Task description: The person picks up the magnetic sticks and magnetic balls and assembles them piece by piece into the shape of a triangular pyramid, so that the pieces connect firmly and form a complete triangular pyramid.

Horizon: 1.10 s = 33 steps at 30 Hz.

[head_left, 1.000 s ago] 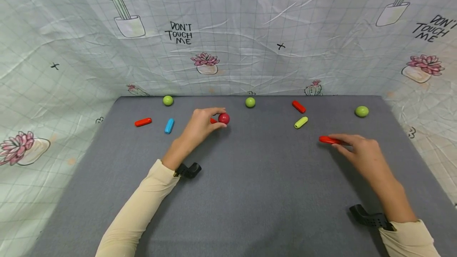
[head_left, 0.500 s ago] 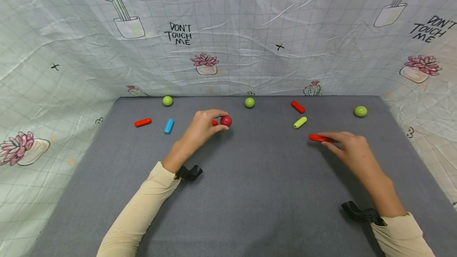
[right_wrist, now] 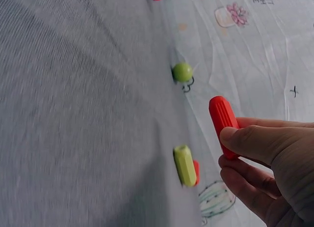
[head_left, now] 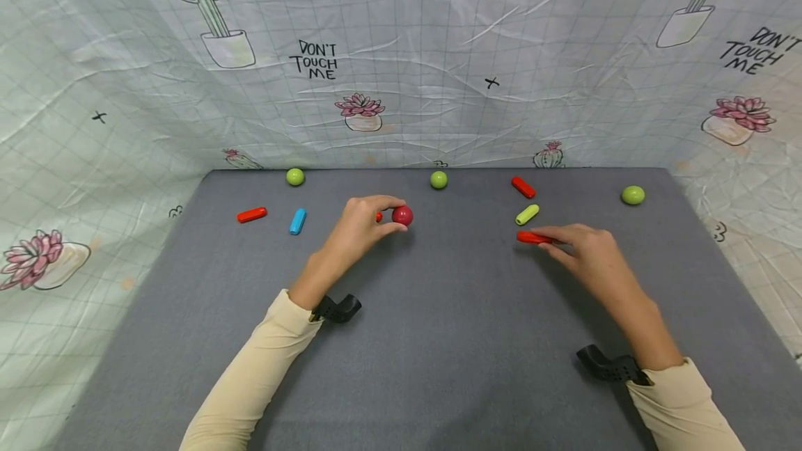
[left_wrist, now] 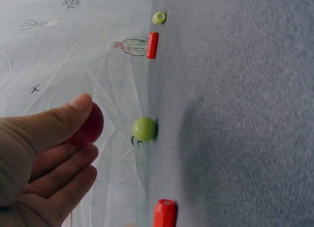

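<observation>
Between thumb and fingers my left hand (head_left: 363, 228) pinches a dark red ball (head_left: 402, 216), raised over the grey table. A red ribbed stick (head_left: 379, 216) lies behind that hand, mostly hidden in the head view; its end (left_wrist: 167, 203) shows in the left wrist view. My right hand (head_left: 592, 256) pinches another red ribbed stick (right_wrist: 223, 124) above the table, its free end pointing left. Just beyond it lie a yellow-green stick (head_left: 527, 214) and a red stick (head_left: 523, 187). A green ball (head_left: 438, 179) sits at the back edge between the hands.
On the left are a red stick (head_left: 252, 214), a blue stick (head_left: 297, 221) and a green ball (head_left: 295, 177). Another green ball (head_left: 633, 195) sits at the back right. A printed cloth (head_left: 413, 89) hangs behind the grey table (head_left: 426, 339).
My right hand has moved left with its red stick, now close to the yellow-green one. My left hand has shifted slightly right and nearer with the dark red ball.
</observation>
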Available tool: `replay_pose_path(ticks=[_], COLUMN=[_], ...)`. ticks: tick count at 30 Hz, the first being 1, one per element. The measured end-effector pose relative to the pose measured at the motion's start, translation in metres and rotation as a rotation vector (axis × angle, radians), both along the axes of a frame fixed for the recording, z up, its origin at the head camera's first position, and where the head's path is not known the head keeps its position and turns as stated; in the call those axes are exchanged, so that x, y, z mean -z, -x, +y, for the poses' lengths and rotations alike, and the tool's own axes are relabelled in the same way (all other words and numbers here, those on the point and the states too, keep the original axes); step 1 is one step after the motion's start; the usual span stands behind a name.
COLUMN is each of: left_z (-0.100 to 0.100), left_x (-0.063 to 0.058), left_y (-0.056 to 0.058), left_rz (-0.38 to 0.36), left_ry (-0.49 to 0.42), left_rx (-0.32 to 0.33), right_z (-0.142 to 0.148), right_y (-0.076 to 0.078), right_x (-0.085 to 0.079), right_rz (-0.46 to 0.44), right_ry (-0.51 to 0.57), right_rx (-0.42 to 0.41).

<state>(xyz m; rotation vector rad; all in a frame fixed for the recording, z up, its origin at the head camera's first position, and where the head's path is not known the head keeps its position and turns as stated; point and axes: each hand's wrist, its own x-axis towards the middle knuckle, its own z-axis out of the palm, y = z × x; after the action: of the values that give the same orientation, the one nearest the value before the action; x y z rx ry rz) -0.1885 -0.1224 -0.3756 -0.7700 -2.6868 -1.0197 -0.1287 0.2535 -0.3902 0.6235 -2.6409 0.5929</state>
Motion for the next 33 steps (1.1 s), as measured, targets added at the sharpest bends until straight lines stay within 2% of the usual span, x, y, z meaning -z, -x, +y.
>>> replay_pose_path(ticks=[6,18,27,33], left_z=[0.004,0.011,0.012,0.013], left_x=[-0.001,0.005,0.007,0.007], left_y=[-0.003,-0.008,-0.008,-0.009], left_rz=[-0.003,0.016,-0.016,-0.028], left_ry=[-0.011,-0.016,-0.031,-0.041], left_rx=[-0.009,0.006,0.000,0.006], right_z=[-0.018,-0.047,-0.060,-0.066], right_y=[0.005,0.014,0.019,0.021], right_x=[0.000,0.002,0.003,0.002], right_rz=[-0.005,-0.013,-0.063,-0.038], right_ry=[0.014,0.060,0.080,0.075], right_rx=[-0.026,-0.111,-0.149,-0.170])
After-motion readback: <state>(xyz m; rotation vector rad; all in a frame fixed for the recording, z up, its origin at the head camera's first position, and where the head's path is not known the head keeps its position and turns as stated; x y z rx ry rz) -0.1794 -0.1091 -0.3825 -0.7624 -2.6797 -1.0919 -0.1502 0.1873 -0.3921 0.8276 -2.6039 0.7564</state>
